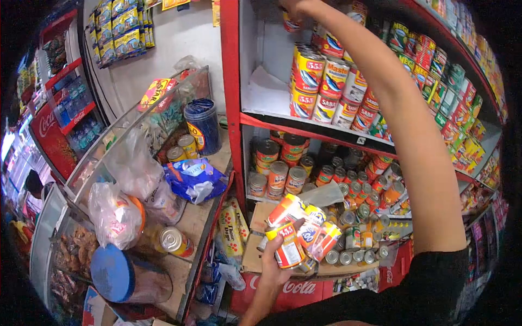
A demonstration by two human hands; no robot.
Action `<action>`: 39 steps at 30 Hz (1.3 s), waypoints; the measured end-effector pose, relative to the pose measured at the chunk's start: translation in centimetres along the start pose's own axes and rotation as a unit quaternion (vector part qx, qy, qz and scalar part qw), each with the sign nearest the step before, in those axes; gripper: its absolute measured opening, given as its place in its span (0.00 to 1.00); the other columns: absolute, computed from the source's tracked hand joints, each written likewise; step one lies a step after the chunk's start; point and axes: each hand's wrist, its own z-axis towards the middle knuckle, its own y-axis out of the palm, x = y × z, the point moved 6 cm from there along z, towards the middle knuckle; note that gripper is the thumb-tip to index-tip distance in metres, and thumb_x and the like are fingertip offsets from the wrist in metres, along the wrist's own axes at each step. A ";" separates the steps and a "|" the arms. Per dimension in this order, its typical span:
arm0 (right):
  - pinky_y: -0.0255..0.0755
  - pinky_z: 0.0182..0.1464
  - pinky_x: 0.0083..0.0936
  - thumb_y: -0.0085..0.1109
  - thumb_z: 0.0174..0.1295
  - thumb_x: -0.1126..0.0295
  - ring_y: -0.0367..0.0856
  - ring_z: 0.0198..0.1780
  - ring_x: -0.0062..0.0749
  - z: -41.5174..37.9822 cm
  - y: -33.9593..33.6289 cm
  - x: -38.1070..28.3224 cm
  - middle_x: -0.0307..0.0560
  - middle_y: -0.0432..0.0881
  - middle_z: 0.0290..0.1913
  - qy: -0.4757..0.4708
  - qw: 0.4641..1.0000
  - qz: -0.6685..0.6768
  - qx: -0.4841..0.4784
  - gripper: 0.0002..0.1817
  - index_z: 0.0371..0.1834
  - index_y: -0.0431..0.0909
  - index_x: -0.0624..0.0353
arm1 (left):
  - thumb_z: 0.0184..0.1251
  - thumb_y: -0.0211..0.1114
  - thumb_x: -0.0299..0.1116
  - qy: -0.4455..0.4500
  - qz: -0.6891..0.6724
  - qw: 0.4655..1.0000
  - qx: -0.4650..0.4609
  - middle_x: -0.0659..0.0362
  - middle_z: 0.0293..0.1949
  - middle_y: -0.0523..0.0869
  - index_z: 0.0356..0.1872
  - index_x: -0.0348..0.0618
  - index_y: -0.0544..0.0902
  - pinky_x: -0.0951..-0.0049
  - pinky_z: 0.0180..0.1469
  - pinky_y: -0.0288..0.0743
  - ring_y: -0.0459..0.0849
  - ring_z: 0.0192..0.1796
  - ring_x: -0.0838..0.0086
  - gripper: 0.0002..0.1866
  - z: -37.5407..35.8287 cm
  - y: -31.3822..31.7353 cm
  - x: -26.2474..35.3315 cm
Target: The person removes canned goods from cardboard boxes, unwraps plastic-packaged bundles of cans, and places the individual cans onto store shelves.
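Note:
In the lower middle, my left hand is closed around a red and yellow 555 sardine can. Just behind that can is a group of plastic-wrapped cans; whether my fingers touch them is hard to tell. My right arm stretches up across the shelves, and my right hand is cut off by the top edge. A red can shows under its fingers, seemingly in its grasp. Below it, stacked sardine cans stand in rows on the upper shelf.
A lower shelf holds many small tins. To the left, a wooden counter bears a blue-lidded tub, a single can, plastic bags and a dark blue bucket. A red Coca-Cola crate sits below.

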 end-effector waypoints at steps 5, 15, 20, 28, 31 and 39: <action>0.75 0.48 0.36 0.59 0.50 0.64 0.78 0.52 0.43 4.7 7.4 6.2 0.53 0.80 0.50 0.109 0.991 -0.013 -0.082 0.19 0.47 0.80 0.57 | 0.62 0.53 0.41 0.005 -0.022 1.000 0.019 0.41 0.64 0.65 0.68 0.35 0.50 0.55 0.65 0.64 0.67 0.65 0.55 0.37 0.7 -1.7 0.5; 0.75 0.48 0.36 0.59 0.50 0.64 0.79 0.52 0.44 5.1 3.9 4.2 0.52 0.80 0.50 0.071 0.993 -0.023 -0.087 0.20 0.47 0.79 0.58 | 0.60 0.55 0.45 0.015 -0.022 0.997 0.073 0.41 0.62 0.69 0.59 0.38 0.68 0.60 0.57 0.71 0.77 0.54 0.59 0.29 2.6 -3.2 1.3; 0.74 0.48 0.35 0.59 0.51 0.63 0.79 0.52 0.44 5.1 2.7 3.4 0.52 0.80 0.50 0.057 0.992 -0.041 -0.102 0.20 0.48 0.79 0.58 | 0.61 0.53 0.44 -0.003 -0.027 0.998 0.058 0.41 0.61 0.70 0.60 0.38 0.67 0.60 0.55 0.72 0.77 0.54 0.60 0.29 3.8 -3.2 0.6; 0.74 0.48 0.35 0.59 0.51 0.63 0.79 0.52 0.44 1.7 1.1 0.2 0.52 0.80 0.50 0.033 0.992 -0.044 -0.117 0.21 0.49 0.79 0.59 | 0.61 0.53 0.44 -0.016 -0.014 0.999 0.033 0.39 0.60 0.70 0.61 0.36 0.66 0.56 0.59 0.69 0.75 0.58 0.56 0.30 4.4 -2.5 -0.7; 0.74 0.49 0.35 0.59 0.51 0.63 0.79 0.52 0.44 -0.4 -0.1 0.0 0.52 0.80 0.50 0.029 0.992 -0.044 -0.117 0.21 0.49 0.79 0.59 | 0.61 0.53 0.44 -0.015 -0.041 0.998 0.035 0.39 0.60 0.70 0.60 0.37 0.67 0.60 0.56 0.72 0.75 0.58 0.57 0.29 4.1 -2.0 -0.7; 0.73 0.47 0.35 0.58 0.56 0.59 0.80 0.48 0.40 -7.6 -9.4 -4.6 0.51 0.82 0.48 -0.158 0.974 0.143 -0.077 0.23 0.51 0.77 0.60 | 0.64 0.51 0.51 -0.007 -0.031 0.999 0.030 0.43 0.55 0.76 0.56 0.41 0.72 0.65 0.47 0.78 0.79 0.52 0.62 0.27 3.8 -1.4 0.0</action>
